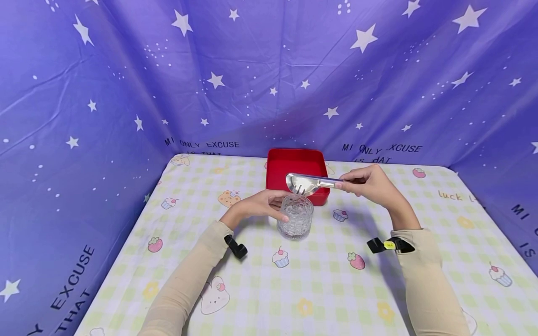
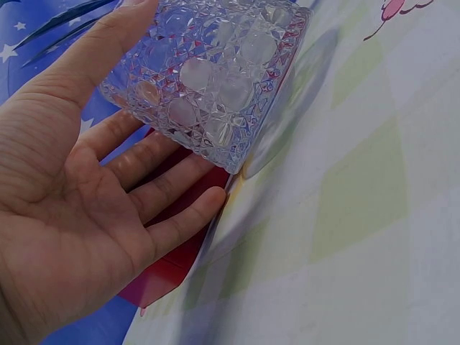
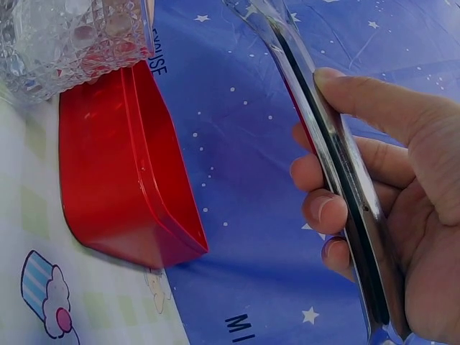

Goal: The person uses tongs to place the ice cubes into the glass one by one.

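Note:
My left hand (image 1: 265,204) holds a clear, patterned drinking glass (image 1: 300,225) over the table, its thumb on the near side and the other fingers behind. In the left wrist view the glass (image 2: 208,79) shows round facets, and the lower fingers spread out beneath the grip. Metal serving tongs (image 1: 313,183) are in my right hand (image 1: 370,184), gripped along the handle. One arm of the tongs ends in a spoon-like bowl, the other in fork prongs (image 1: 299,189), which hang right at the mouth of the glass. The right wrist view shows thumb and fingers pressing the tongs (image 3: 338,151) from opposite sides.
Behind the glass a red, open box (image 1: 296,161) stands near the table's back edge. A checked cloth (image 1: 252,289) with printed cupcakes and strawberries covers the table. Purple star-patterned curtains (image 1: 269,56) hang at the back and both sides.

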The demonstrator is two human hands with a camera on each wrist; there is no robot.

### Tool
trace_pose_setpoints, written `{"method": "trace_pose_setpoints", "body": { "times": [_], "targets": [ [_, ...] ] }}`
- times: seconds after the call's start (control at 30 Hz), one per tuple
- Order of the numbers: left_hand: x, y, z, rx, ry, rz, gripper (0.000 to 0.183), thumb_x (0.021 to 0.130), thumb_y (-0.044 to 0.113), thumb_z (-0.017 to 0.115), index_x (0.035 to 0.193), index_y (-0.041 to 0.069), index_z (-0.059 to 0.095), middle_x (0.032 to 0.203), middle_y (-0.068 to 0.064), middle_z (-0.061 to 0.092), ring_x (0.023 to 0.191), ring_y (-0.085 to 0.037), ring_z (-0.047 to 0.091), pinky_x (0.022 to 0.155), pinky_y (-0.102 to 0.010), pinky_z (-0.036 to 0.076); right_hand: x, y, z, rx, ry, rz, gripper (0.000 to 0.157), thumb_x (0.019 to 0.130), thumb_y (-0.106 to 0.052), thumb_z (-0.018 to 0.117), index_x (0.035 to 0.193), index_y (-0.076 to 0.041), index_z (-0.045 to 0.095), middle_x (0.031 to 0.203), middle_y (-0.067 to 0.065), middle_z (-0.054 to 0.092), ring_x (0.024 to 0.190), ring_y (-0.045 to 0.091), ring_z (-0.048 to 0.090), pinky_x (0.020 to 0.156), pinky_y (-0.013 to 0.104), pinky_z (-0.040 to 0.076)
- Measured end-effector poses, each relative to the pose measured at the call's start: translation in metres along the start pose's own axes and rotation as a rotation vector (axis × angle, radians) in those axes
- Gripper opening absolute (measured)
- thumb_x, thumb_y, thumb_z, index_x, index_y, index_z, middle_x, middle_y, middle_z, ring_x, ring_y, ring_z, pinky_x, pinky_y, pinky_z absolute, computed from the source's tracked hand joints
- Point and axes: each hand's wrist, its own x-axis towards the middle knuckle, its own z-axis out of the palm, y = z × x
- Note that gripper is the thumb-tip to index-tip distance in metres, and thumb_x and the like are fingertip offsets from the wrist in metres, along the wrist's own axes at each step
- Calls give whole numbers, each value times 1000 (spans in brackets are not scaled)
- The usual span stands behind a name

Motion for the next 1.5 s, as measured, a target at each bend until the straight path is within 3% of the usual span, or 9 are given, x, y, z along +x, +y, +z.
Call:
{"method": "trace_pose_setpoints", "body": {
  "times": [0.7, 1.0, 1.23, 1.33, 1.4, 1.5],
  "targets": [
    [0, 1, 2, 7, 7, 2, 67, 87, 7, 80, 148, 9, 52, 145, -8, 61, 136, -22, 56, 114, -32, 48, -1, -3, 1, -31, 33, -14, 18, 91, -17, 79, 103, -4, 79, 76, 4, 66, 57, 16, 54, 48, 26, 46],
    [0, 2, 3, 14, 14, 5, 69, 86, 9, 81, 149, 13, 52, 149, -5, 57, 138, -22, 54, 115, -34, 47, -2, -5, -2, -11, 153, -14, 23, 94, -17, 74, 111, -2, 77, 73, -2, 63, 60, 16, 53, 47, 26, 39],
    [-1, 3, 3, -8, 0, 13, 69, 86, 7, 80, 149, 13, 52, 144, -8, 61, 135, -23, 56, 114, -34, 48, -3, -2, -3, -18, 256, 47, 36, 95, -26, 74, 120, 0, 73, 84, -18, 70, 69, 4, 64, 61, 18, 54],
    [-1, 2, 3, -11, -3, 21, 68, 86, 6, 80, 149, 12, 52, 144, -9, 61, 135, -22, 57, 113, -33, 48, -4, -2, -4, -10, 316, 58, 41, 94, -29, 74, 123, 1, 71, 87, -22, 69, 71, 0, 66, 62, 15, 55],
    [0, 1, 3, -8, -3, 23, 68, 86, 5, 79, 149, 13, 52, 144, -8, 61, 135, -22, 57, 113, -33, 48, -4, -2, -4, -15, 350, 57, 43, 94, -29, 75, 124, 1, 71, 90, -19, 69, 71, -2, 65, 61, 13, 54],
    [1, 1, 4, -5, -3, 29, 68, 87, 3, 79, 149, 13, 52, 145, -8, 60, 135, -21, 56, 113, -32, 48, -5, -3, -4, -46, 387, 58, 44, 93, -31, 75, 125, -1, 71, 102, -4, 73, 77, -7, 64, 63, 10, 53]
  ]
}}
